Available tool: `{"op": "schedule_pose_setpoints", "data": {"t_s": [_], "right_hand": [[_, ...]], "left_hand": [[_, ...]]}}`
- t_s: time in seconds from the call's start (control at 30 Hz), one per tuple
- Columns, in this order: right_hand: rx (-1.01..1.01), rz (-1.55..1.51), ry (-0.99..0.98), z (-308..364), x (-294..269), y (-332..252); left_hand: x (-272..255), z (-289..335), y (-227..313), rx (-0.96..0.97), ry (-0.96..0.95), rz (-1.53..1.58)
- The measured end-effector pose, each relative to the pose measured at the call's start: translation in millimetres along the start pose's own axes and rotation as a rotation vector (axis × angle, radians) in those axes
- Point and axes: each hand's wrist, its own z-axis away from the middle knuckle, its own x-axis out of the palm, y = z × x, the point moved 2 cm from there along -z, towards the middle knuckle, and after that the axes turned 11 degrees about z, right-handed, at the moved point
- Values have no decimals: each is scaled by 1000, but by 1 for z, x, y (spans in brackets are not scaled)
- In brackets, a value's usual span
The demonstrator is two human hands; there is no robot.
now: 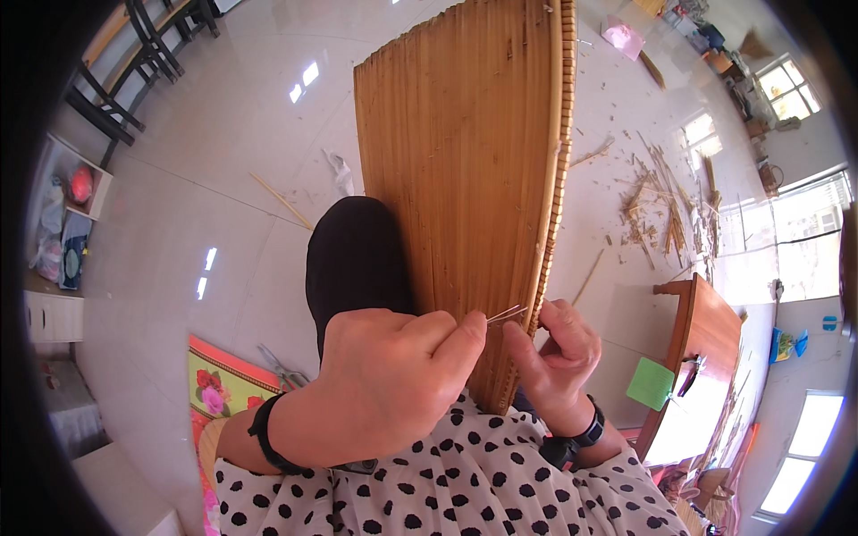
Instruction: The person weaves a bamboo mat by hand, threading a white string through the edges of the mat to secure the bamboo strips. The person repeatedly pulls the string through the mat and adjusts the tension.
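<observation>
A large brown panel [456,152] of flat, reed-like strips stands tilted in front of me, its lower end at my lap. A bound rim [556,170] with close-set wrapping runs down its right side. My left hand [384,380] is closed, thumb against forefinger, around a thin wire-like piece [506,314] with two fine ends pointing at that rim. Whether this is a needle or a bent wire I cannot make out. At the rim's lower part, my right hand [563,353] pinches the edge, thumb on the near face and forefinger at the outer side.
Scissors [284,368] lie beside a floral mat [214,384] at my left. Loose stalks and scraps [666,205] litter the floor at the right. A wooden table [693,339] with a green sheet [650,383] stands at the right, and benches [143,54] at the far left.
</observation>
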Motion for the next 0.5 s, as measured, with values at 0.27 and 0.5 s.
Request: {"op": "schedule_pose_setpoints", "data": {"t_s": [0.27, 0.5], "right_hand": [[-84, -138, 43, -4, 22, -17], [-126, -258, 57, -7, 50, -31]], "left_hand": [[-25, 4, -13, -62, -23, 48], [-39, 29, -30, -273, -35, 196]]}}
